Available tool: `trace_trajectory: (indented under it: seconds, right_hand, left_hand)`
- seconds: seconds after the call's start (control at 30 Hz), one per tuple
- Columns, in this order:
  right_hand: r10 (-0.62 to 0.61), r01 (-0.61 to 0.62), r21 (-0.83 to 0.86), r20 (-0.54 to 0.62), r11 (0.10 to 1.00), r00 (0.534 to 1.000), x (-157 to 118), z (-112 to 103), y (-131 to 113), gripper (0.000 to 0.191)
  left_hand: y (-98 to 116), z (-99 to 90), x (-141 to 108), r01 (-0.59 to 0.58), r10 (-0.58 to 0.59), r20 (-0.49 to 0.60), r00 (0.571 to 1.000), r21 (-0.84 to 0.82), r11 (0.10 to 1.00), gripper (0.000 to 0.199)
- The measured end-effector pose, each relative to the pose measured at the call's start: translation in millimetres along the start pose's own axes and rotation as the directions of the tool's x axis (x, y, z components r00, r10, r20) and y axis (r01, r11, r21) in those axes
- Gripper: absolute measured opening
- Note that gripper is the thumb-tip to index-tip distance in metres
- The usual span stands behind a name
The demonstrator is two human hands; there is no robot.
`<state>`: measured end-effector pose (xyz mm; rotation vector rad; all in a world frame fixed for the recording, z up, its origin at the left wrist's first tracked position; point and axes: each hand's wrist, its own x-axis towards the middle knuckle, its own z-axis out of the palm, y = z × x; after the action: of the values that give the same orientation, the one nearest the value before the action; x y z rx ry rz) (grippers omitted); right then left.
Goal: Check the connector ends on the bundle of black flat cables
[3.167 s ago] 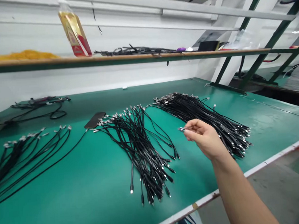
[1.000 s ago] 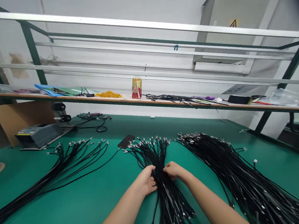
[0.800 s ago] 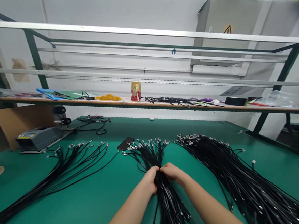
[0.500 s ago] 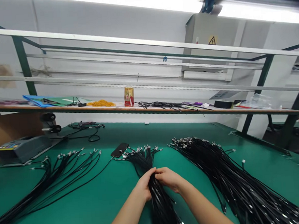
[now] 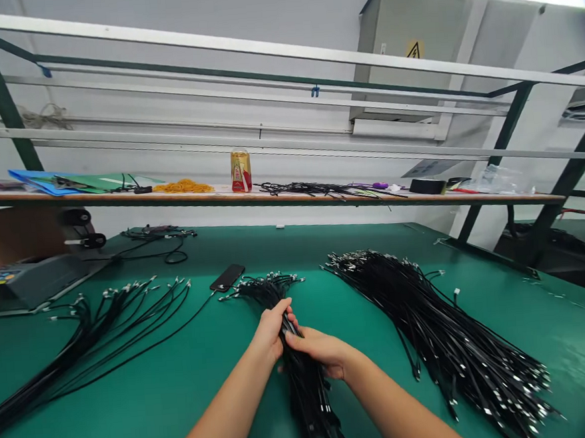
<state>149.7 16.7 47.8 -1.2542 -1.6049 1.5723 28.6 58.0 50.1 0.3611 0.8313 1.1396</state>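
Note:
A bundle of black cables with small pale connectors at its far end runs toward me along the middle of the green table. My left hand is wrapped around the bundle below the connectors. Just nearer to me, my right hand grips the same bundle from the right, its thumb lying across the top. Fingers beneath the cables are partly hidden. To the right lies a larger pile of black cables. On the left a smaller bunch of black cables is spread out.
A black phone lies beyond the held bundle. A grey tape-dispenser-like machine stands at the left. Above the table's rear, a shelf carries a gold-and-red can, yellow bands, loose black cables and a black tape roll.
My right hand has slid nearer to me along the bundle, and its thumb now lies over the cables. My left hand has closed further around them. The view has tilted down.

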Motion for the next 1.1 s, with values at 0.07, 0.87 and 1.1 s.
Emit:
trace_trajectory:
  seconds: [0.07, 0.87, 1.1]
  right_hand:
    - [-0.018, 0.017, 0.009, 0.065, 1.000, 0.998, -4.2, 7.9, -6.2, 0.030]
    - [-0.589, 0.256, -0.660, -0.348, 0.707, 0.730, -89.2, 52.5, 26.7, 0.019]
    - [-0.521, 0.229, -0.603, -0.368, 0.764, 0.770, -113.9, 60.2, 27.8, 0.017]
  left_hand:
    - [7.5, 7.3, -8.8, -0.025, 0.026, -0.006, 1.000, 0.047, 0.999, 0.033]
    - [7.3, -34.2, -41.1, -0.062, 0.060, -0.018, 0.998, -0.140, 0.988, 0.018]
    - [4.1, -39.0, -41.7, -0.067, 0.064, -0.018, 0.998, -0.202, 0.977, 0.018]
